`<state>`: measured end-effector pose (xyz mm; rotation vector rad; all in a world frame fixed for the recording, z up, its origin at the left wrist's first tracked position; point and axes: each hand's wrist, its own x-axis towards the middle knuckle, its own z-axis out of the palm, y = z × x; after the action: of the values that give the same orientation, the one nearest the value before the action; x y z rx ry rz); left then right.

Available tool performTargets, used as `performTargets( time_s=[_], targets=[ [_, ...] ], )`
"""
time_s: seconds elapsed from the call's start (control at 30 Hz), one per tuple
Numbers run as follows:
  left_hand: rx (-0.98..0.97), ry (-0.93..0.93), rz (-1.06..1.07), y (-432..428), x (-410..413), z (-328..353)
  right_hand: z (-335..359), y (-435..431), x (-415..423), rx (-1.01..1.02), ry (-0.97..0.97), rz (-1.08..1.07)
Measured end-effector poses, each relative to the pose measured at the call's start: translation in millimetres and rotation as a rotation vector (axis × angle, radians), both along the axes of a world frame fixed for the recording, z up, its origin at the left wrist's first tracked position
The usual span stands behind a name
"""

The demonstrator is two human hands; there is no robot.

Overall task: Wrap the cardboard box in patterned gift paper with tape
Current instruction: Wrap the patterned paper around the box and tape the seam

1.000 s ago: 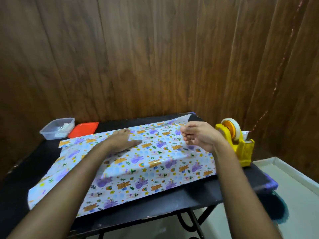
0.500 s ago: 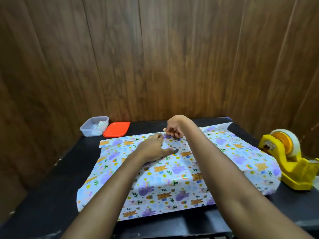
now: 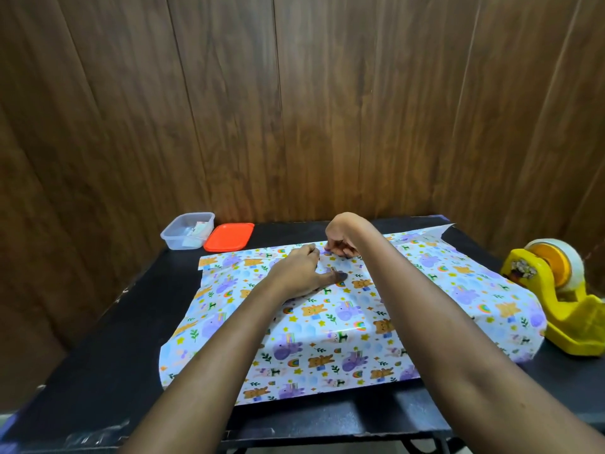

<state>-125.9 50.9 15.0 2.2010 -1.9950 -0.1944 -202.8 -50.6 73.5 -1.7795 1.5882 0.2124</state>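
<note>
The patterned gift paper [image 3: 360, 326] lies folded over on the black table [image 3: 114, 355]. It bulges over the cardboard box, which is fully hidden beneath it. My left hand [image 3: 296, 275] presses flat on the top flap, thumb stretched right along the overlapping edge. My right hand [image 3: 339, 239] is just behind it, fingers curled and pinched at the seam on a short clear tape strip that is barely visible. The two hands almost touch.
A yellow tape dispenser [image 3: 563, 296] with a clear roll stands at the table's right edge, touching the paper. At the back left sit a clear plastic container [image 3: 188, 234] and its orange lid [image 3: 229, 237]. A wooden wall rises directly behind the table.
My right hand has moved from beside the tape dispenser leftward to the seam next to my left hand. The left hand stays pressed on the paper. The view has swung left.
</note>
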Motion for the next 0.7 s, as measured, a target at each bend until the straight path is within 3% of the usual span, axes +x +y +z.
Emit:
performTargets(
  time_s=[0.17, 0.33, 0.53, 0.7],
  targets=[
    [-0.004, -0.003, -0.001, -1, 1, -1, -5, -1, -6, -0.095, 0.099, 0.019],
    [-0.006, 0.003, -0.001, 0, 2, -2, -12, 0, -29, -0.24, 0.26, 0.18],
    [0.014, 0.003, -0.008, 0, 1, 0, -9, -1, -50, 0.018, 0.081, 0.082],
    [0.026, 0.016, -0.012, 1, 0, 2, -11, 3, -42, -0.059, 0.068, 0.042]
  ],
)
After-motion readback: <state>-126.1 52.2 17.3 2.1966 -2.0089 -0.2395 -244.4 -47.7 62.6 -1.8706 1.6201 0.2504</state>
